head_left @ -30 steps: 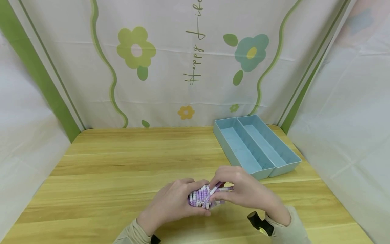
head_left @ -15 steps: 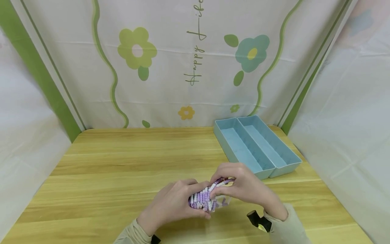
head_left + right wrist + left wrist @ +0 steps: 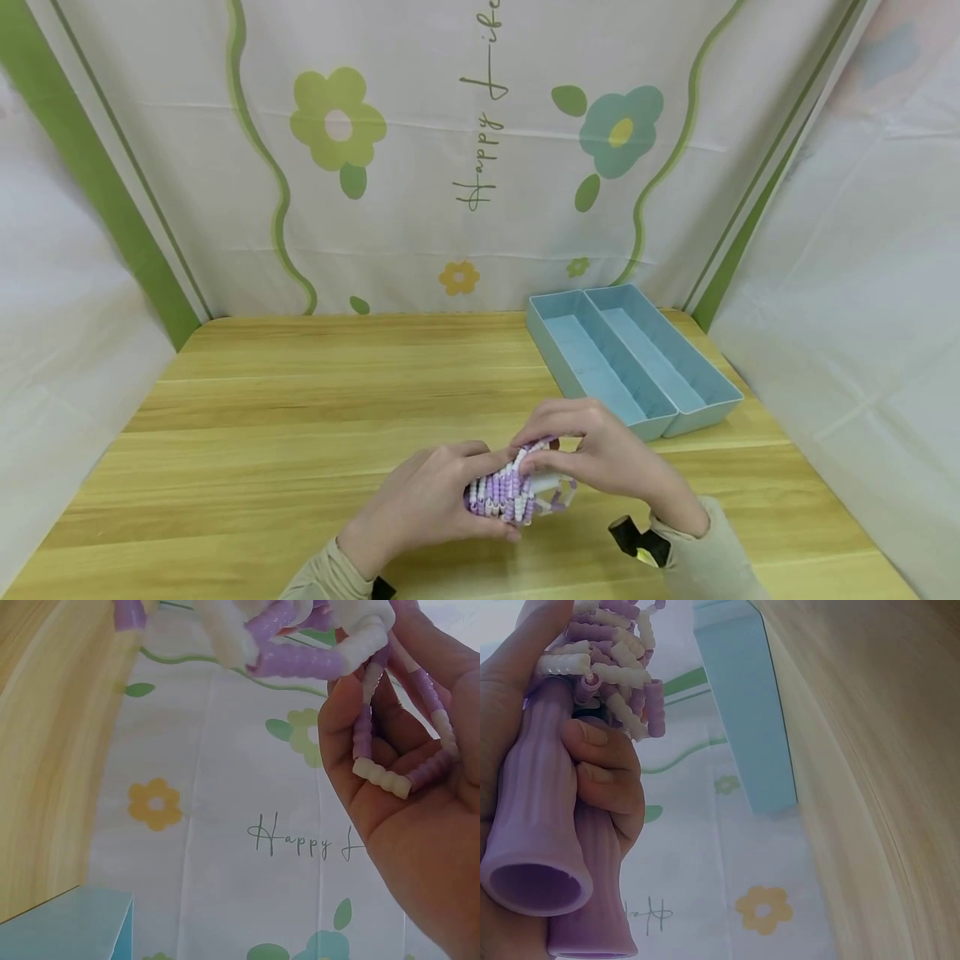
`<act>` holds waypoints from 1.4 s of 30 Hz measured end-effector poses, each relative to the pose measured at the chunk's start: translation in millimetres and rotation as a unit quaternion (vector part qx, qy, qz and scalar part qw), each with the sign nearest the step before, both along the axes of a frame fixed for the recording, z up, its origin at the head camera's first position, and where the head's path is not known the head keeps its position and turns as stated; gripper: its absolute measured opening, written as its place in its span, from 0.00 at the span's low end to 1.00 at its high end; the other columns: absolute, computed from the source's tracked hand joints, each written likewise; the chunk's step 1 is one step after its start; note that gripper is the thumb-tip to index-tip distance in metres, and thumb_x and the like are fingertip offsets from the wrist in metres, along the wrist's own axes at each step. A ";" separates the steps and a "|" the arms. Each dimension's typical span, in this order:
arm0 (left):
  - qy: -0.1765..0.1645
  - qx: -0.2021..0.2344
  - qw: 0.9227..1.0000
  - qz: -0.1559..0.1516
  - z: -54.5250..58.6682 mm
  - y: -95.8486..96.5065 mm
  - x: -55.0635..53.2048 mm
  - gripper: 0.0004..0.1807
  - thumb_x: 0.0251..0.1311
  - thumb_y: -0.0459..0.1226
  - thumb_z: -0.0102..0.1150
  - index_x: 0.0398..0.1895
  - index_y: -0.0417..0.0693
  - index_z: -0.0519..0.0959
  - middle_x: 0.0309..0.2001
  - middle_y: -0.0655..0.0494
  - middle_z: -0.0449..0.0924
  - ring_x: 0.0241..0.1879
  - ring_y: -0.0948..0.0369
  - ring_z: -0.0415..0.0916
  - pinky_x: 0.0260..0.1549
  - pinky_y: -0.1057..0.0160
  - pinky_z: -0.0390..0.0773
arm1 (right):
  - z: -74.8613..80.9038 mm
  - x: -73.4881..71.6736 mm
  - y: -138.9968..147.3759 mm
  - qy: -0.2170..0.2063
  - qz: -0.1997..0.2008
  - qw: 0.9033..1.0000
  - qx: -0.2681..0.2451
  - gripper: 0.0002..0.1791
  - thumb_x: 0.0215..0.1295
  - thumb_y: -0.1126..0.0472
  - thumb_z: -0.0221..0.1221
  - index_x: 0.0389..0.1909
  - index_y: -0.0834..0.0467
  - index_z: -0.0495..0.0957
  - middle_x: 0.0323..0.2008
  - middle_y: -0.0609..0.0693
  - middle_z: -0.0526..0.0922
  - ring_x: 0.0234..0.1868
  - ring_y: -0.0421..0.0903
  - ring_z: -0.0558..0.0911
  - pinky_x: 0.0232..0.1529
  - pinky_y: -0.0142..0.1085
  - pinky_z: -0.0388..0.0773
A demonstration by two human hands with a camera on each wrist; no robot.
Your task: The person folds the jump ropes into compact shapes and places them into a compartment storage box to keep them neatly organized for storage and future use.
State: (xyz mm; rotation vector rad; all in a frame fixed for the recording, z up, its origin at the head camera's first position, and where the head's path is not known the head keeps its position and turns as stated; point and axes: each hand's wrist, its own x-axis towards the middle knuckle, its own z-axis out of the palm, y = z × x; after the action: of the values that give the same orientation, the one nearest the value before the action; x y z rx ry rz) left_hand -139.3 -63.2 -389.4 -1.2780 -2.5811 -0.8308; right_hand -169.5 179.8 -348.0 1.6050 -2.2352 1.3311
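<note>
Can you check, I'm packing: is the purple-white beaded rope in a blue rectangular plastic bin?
No, the left hand grips the beaded rope outside both blue bins.

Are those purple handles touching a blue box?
Apart: in the left wrist view, flowered cloth shows between the purple handles and the blue box.

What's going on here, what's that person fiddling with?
A person is handling a purple-and-white beaded rope over a wood-grain table. The left hand grips the bunched strands along with two purple handles. The right hand holds another part of the strands, with a loop by its palm. Farther back, two light-blue bins sit side by side on the table.
</note>
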 end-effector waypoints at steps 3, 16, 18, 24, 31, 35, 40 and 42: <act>0.009 0.001 1.000 -0.004 -0.8 0.0 -0.2 0.39 0.50 0.68 0.62 0.61 0.56 0.78 0.40 0.61 0.80 0.29 0.74 0.71 0.25 0.78 0.70 | -1.2 -0.2 0.8 -0.009 -0.012 1.000 0.001 0.12 0.59 0.68 0.68 0.43 0.57 0.85 0.41 0.47 0.85 0.40 0.41 0.82 0.35 0.34 0.81; 0.006 0.035 0.999 0.002 -1.7 0.0 -1.3 0.44 0.52 0.66 0.63 0.68 0.54 0.71 0.41 0.62 0.80 0.29 0.74 0.72 0.26 0.77 0.72 | -8.7 -7.4 4.3 -0.031 -0.044 0.999 0.002 0.11 0.63 0.69 0.65 0.44 0.56 0.84 0.42 0.46 0.84 0.43 0.43 0.83 0.39 0.37 0.81; -0.016 0.042 0.999 0.006 -0.7 0.1 -0.9 0.46 0.51 0.66 0.64 0.70 0.55 0.66 0.41 0.63 0.79 0.30 0.74 0.72 0.26 0.76 0.73 | -9.8 -8.2 5.2 -0.043 -0.048 0.998 0.002 0.12 0.63 0.70 0.64 0.46 0.55 0.84 0.43 0.46 0.84 0.44 0.44 0.83 0.40 0.38 0.81; -0.028 0.063 0.998 0.004 0.7 0.1 -0.5 0.53 0.52 0.65 0.64 0.77 0.62 0.52 0.42 0.65 0.79 0.30 0.73 0.73 0.25 0.73 0.73 | -12.9 -10.1 8.6 -0.093 -0.067 0.993 0.004 0.14 0.66 0.70 0.61 0.48 0.52 0.83 0.41 0.44 0.84 0.36 0.44 0.80 0.33 0.36 0.79; 0.006 0.077 0.997 -0.009 0.9 -2.2 -3.5 0.48 0.54 0.61 0.65 0.77 0.65 0.57 0.50 0.56 0.80 0.38 0.67 0.77 0.34 0.70 0.77 | -16.2 -14.0 13.0 -0.198 -0.077 0.977 -0.002 0.12 0.72 0.69 0.55 0.47 0.54 0.83 0.38 0.49 0.84 0.33 0.48 0.81 0.32 0.38 0.81; -0.006 0.088 0.996 0.005 1.4 -4.4 -5.4 0.47 0.53 0.61 0.66 0.76 0.66 0.59 0.53 0.55 0.79 0.40 0.65 0.77 0.36 0.68 0.78 | -16.4 -16.7 14.5 -0.248 -0.094 0.964 -0.028 0.10 0.74 0.67 0.54 0.46 0.58 0.84 0.39 0.53 0.85 0.38 0.53 0.84 0.41 0.44 0.82; -0.036 0.100 0.994 0.021 3.2 -7.0 -6.6 0.46 0.53 0.61 0.66 0.76 0.69 0.59 0.57 0.58 0.77 0.42 0.66 0.77 0.36 0.66 0.78 | -14.5 -17.9 15.5 -0.265 -0.104 0.957 -0.050 0.10 0.74 0.66 0.54 0.48 0.61 0.81 0.40 0.56 0.84 0.41 0.55 0.83 0.44 0.46 0.81; -0.049 0.110 0.992 0.031 3.9 -8.1 -7.1 0.46 0.54 0.60 0.66 0.76 0.69 0.59 0.58 0.58 0.77 0.41 0.66 0.77 0.36 0.65 0.78 | -13.2 -17.9 15.6 -0.272 -0.109 0.954 -0.063 0.10 0.74 0.65 0.53 0.51 0.62 0.79 0.41 0.57 0.84 0.43 0.55 0.83 0.45 0.45 0.80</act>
State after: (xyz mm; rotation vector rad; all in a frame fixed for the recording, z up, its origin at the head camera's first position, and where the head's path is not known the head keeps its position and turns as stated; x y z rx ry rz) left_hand -146.4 -71.3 -385.5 -1.1140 -2.5008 -1.1561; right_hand -187.3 195.4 -361.3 0.9923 -2.4420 1.9811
